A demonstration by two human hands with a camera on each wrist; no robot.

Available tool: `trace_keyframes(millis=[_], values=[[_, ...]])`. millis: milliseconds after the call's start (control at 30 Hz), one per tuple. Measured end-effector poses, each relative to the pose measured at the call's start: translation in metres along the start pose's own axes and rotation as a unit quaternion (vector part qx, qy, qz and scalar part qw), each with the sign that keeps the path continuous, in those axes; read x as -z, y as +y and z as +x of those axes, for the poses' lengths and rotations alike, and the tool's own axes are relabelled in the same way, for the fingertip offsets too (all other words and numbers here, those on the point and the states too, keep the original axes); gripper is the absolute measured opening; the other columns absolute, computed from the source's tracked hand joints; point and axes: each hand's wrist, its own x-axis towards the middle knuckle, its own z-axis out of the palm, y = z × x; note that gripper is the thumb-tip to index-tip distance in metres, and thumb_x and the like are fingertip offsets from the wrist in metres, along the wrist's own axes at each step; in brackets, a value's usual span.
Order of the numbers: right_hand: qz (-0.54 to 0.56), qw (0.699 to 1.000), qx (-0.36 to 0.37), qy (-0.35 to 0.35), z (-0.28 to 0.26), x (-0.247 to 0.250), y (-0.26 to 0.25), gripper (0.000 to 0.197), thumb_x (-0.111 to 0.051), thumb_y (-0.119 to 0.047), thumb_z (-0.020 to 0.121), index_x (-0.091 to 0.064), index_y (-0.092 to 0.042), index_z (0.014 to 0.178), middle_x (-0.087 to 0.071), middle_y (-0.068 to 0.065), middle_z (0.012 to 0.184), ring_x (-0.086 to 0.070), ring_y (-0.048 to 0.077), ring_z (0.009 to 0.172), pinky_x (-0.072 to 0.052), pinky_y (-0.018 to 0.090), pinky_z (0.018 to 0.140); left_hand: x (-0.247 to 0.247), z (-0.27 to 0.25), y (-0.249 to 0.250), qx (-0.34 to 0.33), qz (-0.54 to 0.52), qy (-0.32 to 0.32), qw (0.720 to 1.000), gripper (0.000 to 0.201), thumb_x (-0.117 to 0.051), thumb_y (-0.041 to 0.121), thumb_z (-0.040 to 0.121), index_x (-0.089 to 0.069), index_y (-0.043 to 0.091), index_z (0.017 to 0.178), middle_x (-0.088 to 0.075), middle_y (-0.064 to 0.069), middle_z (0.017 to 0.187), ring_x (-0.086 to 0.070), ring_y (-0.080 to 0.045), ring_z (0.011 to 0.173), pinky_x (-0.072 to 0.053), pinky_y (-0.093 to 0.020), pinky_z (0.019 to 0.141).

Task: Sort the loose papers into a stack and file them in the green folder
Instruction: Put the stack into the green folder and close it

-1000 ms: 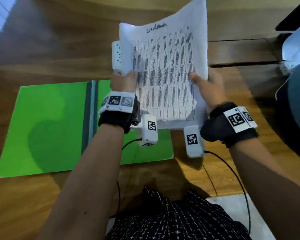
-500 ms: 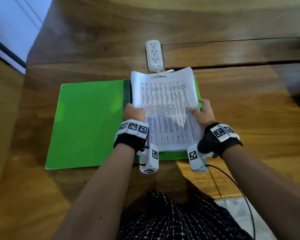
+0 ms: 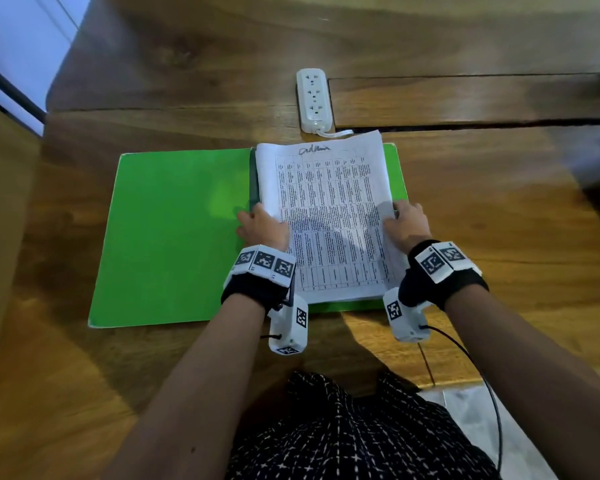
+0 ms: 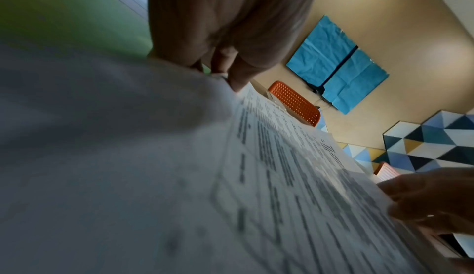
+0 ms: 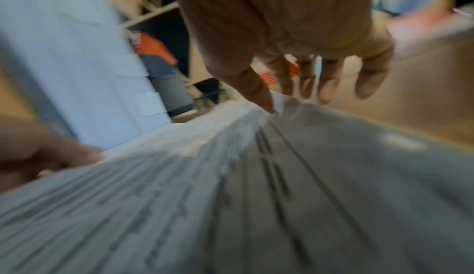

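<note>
A green folder (image 3: 174,233) lies open on a wooden table (image 3: 499,209), its spine running near to far down the middle. On the folder's right half sits a stack of papers (image 3: 326,216), the top sheet printed with a dense table and a handwritten word along its far edge. The stack covers most of that half, leaving a thin green strip showing at the right and near edges; its far right corner sticks a little past the folder's far edge.

The left hand (image 3: 264,226) holds the stack's left edge beside the spine. In the left wrist view the thumb and fingertips (image 4: 236,75) come together on the edge of the sheets, pinching it, with the green cover (image 4: 64,19) just behind. The right hand (image 3: 404,221) holds the right edge about halfway along. In the right wrist view (blurred) its thumb tip (image 5: 264,100) presses on the top of the stack at the edge while the other fingers (image 5: 330,83) hang loosely curled and slightly spread just past the edge; whether they touch the underside I cannot tell.

Both wrists wear black straps with white marker blocks and small white cameras. A white power strip (image 3: 313,98) lies on the table just beyond the far edge of the papers, its cord end almost touching them. A black-and-white patterned garment (image 3: 354,431) fills the near edge of the head view.
</note>
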Motion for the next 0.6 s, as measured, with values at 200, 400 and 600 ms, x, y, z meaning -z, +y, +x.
trace_keyframes(millis=[200,400,600], values=[[-0.103,0.986,0.115,0.057,-0.025,-0.009,-0.055,0.060,-0.052,-0.010,0.083,-0.029,-0.011,0.139,-0.029,0.011,0.145,-0.029,0.031,0.132,-0.029,0.052,0.105,0.039,0.018,-0.021,0.027,0.009,-0.012,1.000,0.057,-0.045,0.036,0.095,-0.033,0.009,0.143,-0.019,-0.017,0.150,-0.018,-0.036,0.139,-0.025,-0.044,0.112],[-0.194,0.940,0.252,-0.123,-0.045,-0.056,-0.080,0.073,-0.054,-0.041,0.087,-0.011,-0.037,0.146,-0.006,0.002,0.159,-0.007,0.033,0.145,-0.010,0.064,0.111,0.087,0.033,-0.087,0.159,0.104,0.002,0.982,0.105,-0.067,0.052,0.077,-0.004,0.010,0.150,0.004,-0.019,0.158,-0.005,-0.039,0.145,-0.016,-0.052,0.116],[-0.249,0.935,0.208,-0.143,-0.038,-0.073,-0.064,0.072,-0.041,-0.068,0.082,-0.001,-0.053,0.140,0.014,-0.010,0.158,0.016,0.034,0.144,0.002,0.074,0.104,0.127,0.037,-0.145,0.207,0.113,0.022,0.972,0.125,-0.058,0.079,0.061,-0.003,0.012,0.151,0.001,-0.019,0.158,-0.011,-0.040,0.145,-0.019,-0.057,0.115]])
